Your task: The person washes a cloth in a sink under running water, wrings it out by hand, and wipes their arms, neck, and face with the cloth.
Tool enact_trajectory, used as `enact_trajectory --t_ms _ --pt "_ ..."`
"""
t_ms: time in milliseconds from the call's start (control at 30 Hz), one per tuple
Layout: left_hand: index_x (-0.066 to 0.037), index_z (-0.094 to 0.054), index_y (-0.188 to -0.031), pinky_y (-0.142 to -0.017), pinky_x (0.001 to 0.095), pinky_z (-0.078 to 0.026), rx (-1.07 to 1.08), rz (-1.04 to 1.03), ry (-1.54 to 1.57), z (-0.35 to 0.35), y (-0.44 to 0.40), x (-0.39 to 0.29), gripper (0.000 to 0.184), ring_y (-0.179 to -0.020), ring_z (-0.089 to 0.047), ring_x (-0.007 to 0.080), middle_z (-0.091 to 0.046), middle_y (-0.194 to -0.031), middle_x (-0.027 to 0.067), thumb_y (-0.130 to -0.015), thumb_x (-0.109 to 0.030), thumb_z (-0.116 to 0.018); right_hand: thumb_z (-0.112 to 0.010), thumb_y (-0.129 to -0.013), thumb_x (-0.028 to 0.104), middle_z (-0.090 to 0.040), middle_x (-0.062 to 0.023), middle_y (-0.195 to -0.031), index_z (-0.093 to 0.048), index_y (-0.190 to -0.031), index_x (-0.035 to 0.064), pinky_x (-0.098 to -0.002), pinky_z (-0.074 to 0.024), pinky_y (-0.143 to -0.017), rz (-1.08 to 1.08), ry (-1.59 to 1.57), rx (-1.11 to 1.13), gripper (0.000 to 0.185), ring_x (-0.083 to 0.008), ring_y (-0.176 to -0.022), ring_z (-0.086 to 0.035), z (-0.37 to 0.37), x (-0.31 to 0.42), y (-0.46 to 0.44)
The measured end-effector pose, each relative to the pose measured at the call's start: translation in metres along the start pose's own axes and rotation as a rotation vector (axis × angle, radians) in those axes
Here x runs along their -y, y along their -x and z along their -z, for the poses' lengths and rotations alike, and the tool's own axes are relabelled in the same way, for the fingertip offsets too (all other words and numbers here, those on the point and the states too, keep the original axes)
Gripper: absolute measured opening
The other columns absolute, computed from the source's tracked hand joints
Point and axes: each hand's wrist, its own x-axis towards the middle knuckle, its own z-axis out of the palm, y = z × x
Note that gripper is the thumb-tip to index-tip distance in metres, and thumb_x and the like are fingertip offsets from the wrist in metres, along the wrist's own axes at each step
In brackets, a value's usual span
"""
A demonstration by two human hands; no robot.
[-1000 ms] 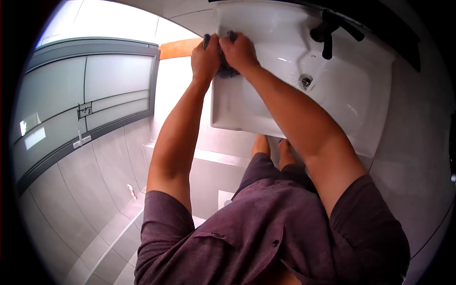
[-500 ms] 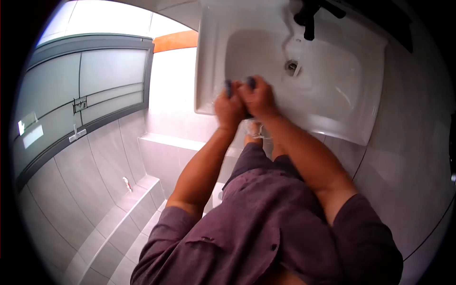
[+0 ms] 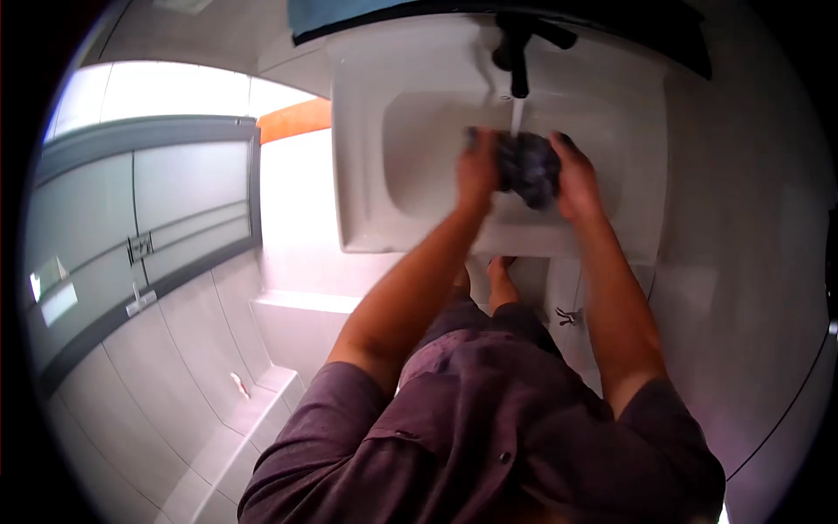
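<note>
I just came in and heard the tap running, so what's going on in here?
A person is holding a dark, bunched cloth between the left hand and right hand, over the white sink. Water runs from the black faucet down onto it. The cloth looks blurred, so what kind of item it is cannot be told.

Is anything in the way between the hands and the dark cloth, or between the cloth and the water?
Nothing that I can see. The left hand and right hand already hold the dark cloth, and water runs straight onto it from the black tap.
</note>
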Motion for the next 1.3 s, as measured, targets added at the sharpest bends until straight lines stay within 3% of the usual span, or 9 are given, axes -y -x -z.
enact_trajectory --t_ms 67,133,267,300,600,833,1067,1167,1300 --pt "-0.002 -0.063 -0.126 -0.075 0.041 -0.058 -0.099 -0.035 0.297 0.026 -0.001 -0.032 0.063 -0.092 -0.07 0.0246 -0.071 -0.103 0.0139 -0.1 -0.059 -0.052 -0.062 -0.099 0.041 -0.069 -0.0061 -0.108 -0.064 -0.121 0.0082 -0.038 -0.0527 -0.084 -0.169 -0.233 0.268 0.039 -0.0198 -0.099 -0.066 0.001 -0.018 -0.044" --pt "-0.006 -0.059 -0.134 -0.08 0.0389 -0.06 -0.062 -0.019 0.311 0.036 0.002 -0.055 0.061 -0.103 -0.068 0.0237 -0.065 -0.122 0.0092 -0.099 -0.055 -0.056 -0.063 -0.099 0.039 -0.069 -0.0082 -0.112 -0.064 -0.123 0.0088 -0.0413 -0.0533 -0.087 -0.196 -0.434 0.293 0.039 -0.0233 -0.102 -0.067 -0.017 -0.03 -0.057" --pt "-0.017 -0.055 -0.142 -0.087 0.045 -0.059 0.069 0.053 0.309 0.046 0.015 -0.067 0.047 -0.112 -0.066 0.0258 -0.061 -0.132 0.0079 -0.104 -0.044 -0.051 -0.065 -0.098 0.035 -0.068 -0.0089 -0.118 -0.063 -0.126 0.0093 -0.0426 -0.0531 -0.094 -0.213 -0.572 0.263 0.038 -0.0261 -0.105 -0.066 -0.025 -0.043 -0.069" --pt "-0.019 -0.054 -0.143 -0.09 0.0508 -0.056 0.145 0.055 0.343 0.05 0.014 -0.065 0.043 -0.117 -0.063 0.0279 -0.058 -0.136 0.0069 -0.105 -0.039 -0.05 -0.065 -0.098 0.035 -0.068 -0.009 -0.118 -0.063 -0.125 0.0092 -0.0423 -0.0532 -0.094 -0.202 -0.569 0.276 0.038 -0.0261 -0.105 -0.066 -0.024 -0.043 -0.068" --pt "-0.025 -0.056 -0.14 -0.095 0.0574 -0.049 0.289 0.311 0.354 0.016 -0.015 -0.033 0.044 -0.116 -0.061 0.0281 -0.06 -0.132 0.0034 -0.098 -0.037 -0.062 -0.065 -0.095 0.026 -0.07 -0.0079 -0.103 -0.07 -0.11 0.0034 -0.0349 -0.0544 -0.083 0.095 -0.284 -0.048 0.028 -0.0202 -0.092 -0.068 0.006 -0.036 -0.049" --pt "-0.019 -0.059 -0.132 -0.091 0.0514 -0.052 0.465 0.307 0.333 -0.01 -0.034 -0.022 0.041 -0.106 -0.065 0.0244 -0.065 -0.118 0.0025 -0.093 -0.029 -0.069 -0.069 -0.093 0.027 -0.07 -0.0062 -0.1 -0.07 -0.108 0.0024 -0.0323 -0.0529 -0.083 0.109 -0.285 -0.187 0.029 -0.0172 -0.091 -0.067 0.032 -0.032 -0.036" --pt "-0.009 -0.059 -0.126 -0.08 0.0363 -0.056 0.393 0.124 0.413 -0.008 -0.029 -0.039 0.042 -0.101 -0.065 0.0215 -0.064 -0.111 0.0049 -0.084 -0.008 -0.064 -0.066 -0.096 0.029 -0.069 -0.0053 -0.101 -0.068 -0.108 0.0042 -0.0337 -0.0531 -0.086 0.058 -0.415 -0.009 0.028 -0.0167 -0.092 -0.067 0.024 -0.054 -0.056" --pt "-0.01 -0.054 -0.137 -0.085 0.0378 -0.055 0.341 0.104 0.482 0.002 -0.043 -0.027 0.053 -0.107 -0.063 0.0226 -0.063 -0.121 0.0051 -0.085 -0.011 -0.069 -0.066 -0.097 0.03 -0.069 -0.0064 -0.103 -0.067 -0.111 0.0038 -0.0339 -0.0548 -0.083 -0.047 -0.537 0.048 0.03 -0.0181 -0.09 -0.068 0.001 -0.048 -0.059" --pt "-0.018 -0.053 -0.143 -0.089 0.0403 -0.053 0.314 0.205 0.467 0.016 -0.026 -0.038 0.057 -0.111 -0.062 0.0212 -0.062 -0.127 0.0034 -0.088 -0.02 -0.069 -0.07 -0.093 0.029 -0.071 -0.0069 -0.099 -0.07 -0.108 -0.0006 -0.0334 -0.0549 -0.078 0.069 -0.31 -0.03 0.033 -0.018 -0.084 -0.068 -0.019 -0.046 -0.059"
